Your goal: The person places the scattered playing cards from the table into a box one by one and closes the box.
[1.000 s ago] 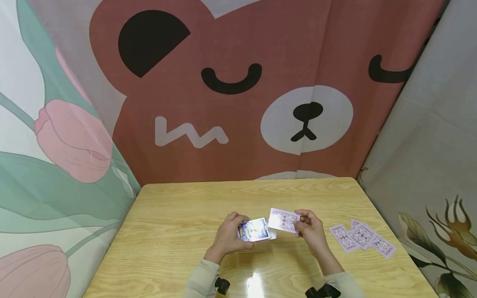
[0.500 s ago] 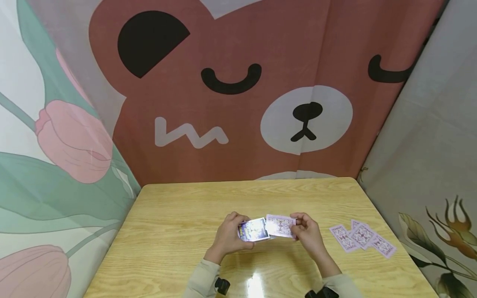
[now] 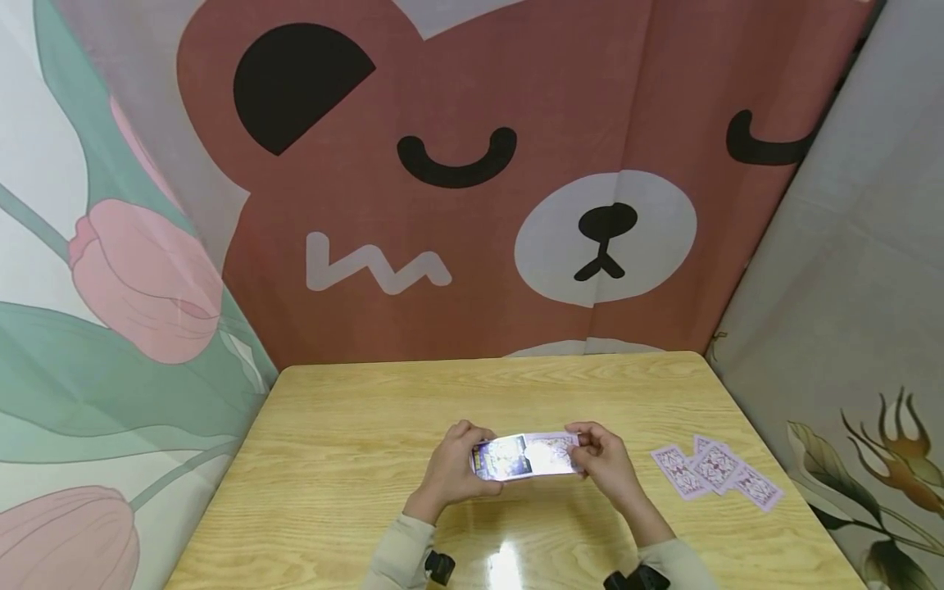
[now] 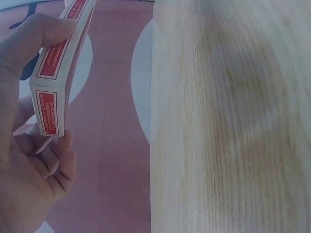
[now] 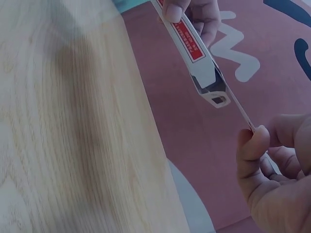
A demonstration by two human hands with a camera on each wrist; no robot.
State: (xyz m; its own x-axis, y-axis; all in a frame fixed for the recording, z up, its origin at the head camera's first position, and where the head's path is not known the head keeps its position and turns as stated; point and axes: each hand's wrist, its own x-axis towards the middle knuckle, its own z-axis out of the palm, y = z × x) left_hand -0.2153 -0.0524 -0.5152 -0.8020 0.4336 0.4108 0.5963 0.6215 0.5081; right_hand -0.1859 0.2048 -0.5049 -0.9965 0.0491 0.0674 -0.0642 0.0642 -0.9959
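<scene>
My left hand [image 3: 450,465] grips a playing-card box [image 3: 503,457] above the table, thumb and fingers on its long edges. In the left wrist view, the box's white and red sides [image 4: 48,92] show. Its open end points to my right hand [image 3: 610,465], with a bent flap [image 5: 218,99] hanging there in the right wrist view. Between thumb and fingers, that hand pinches a playing card [image 3: 549,453], patterned back up. Seen edge-on, the card [image 5: 238,104] runs into the box's open end, above the flap. Glare whitens part of the box's front.
Several loose playing cards [image 3: 717,467] lie overlapping, backs up, on the right of the wooden table [image 3: 354,410]. A bear-print cloth [image 3: 472,311] hangs behind the far edge, with a tulip-print cloth [image 3: 147,279] at left and a floral one [image 3: 833,328] at right.
My right hand has moved left and slightly down, bringing the card from above the flap into line with the box's open end. My left hand and the loose cards have stayed put.
</scene>
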